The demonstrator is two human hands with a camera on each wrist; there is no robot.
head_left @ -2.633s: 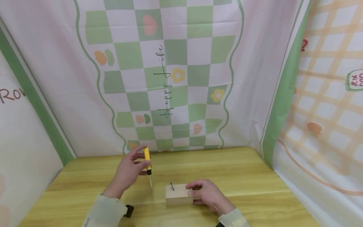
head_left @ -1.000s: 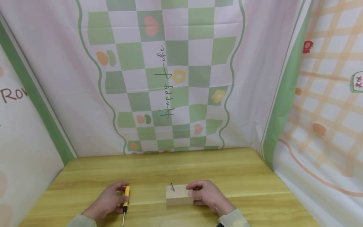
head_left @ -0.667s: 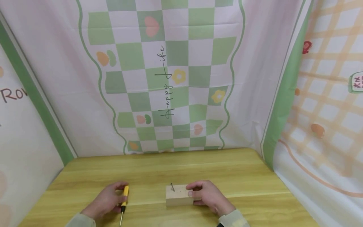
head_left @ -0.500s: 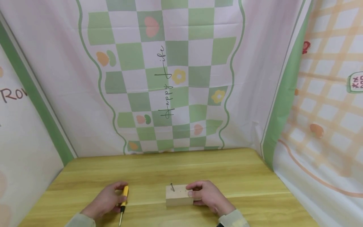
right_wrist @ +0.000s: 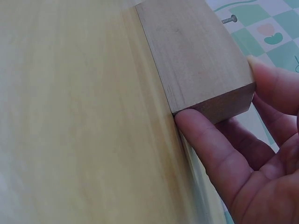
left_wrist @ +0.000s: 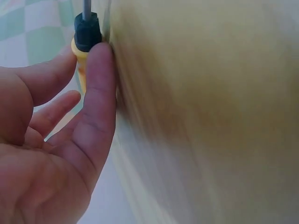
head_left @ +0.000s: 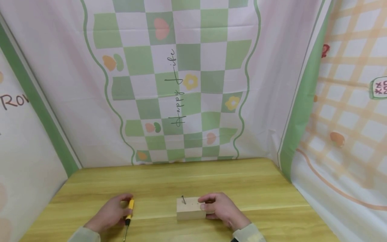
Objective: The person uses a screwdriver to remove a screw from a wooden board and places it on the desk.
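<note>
At the left of the table, my left hand (head_left: pixel 111 213) holds a yellow screwdriver (head_left: pixel 131 205) low over the tabletop, its metal shaft pointing toward the near edge. In the left wrist view, the thumb and fingers pinch the yellow handle just by its black collar (left_wrist: pixel 88 32). A pale wooden block (head_left: pixel 190 213) lies on the table, and my right hand (head_left: pixel 222 208) grips its right end between thumb and fingers. From the block's left part a screw (head_left: pixel 183 200) sticks up, slightly tilted. Small dark holes mark the block's top beside it.
The wood-grain table (head_left: pixel 169 181) runs back to a green-and-white checked curtain (head_left: pixel 187 101). An orange-checked cloth (head_left: pixel 347 117) hangs at the right, and a white one (head_left: pixel 24 141) with lettering at the left.
My left hand has come down and left with the screwdriver, from raised near the block to low over the table, then drifted slightly further left. The right hand and block have stayed put.
</note>
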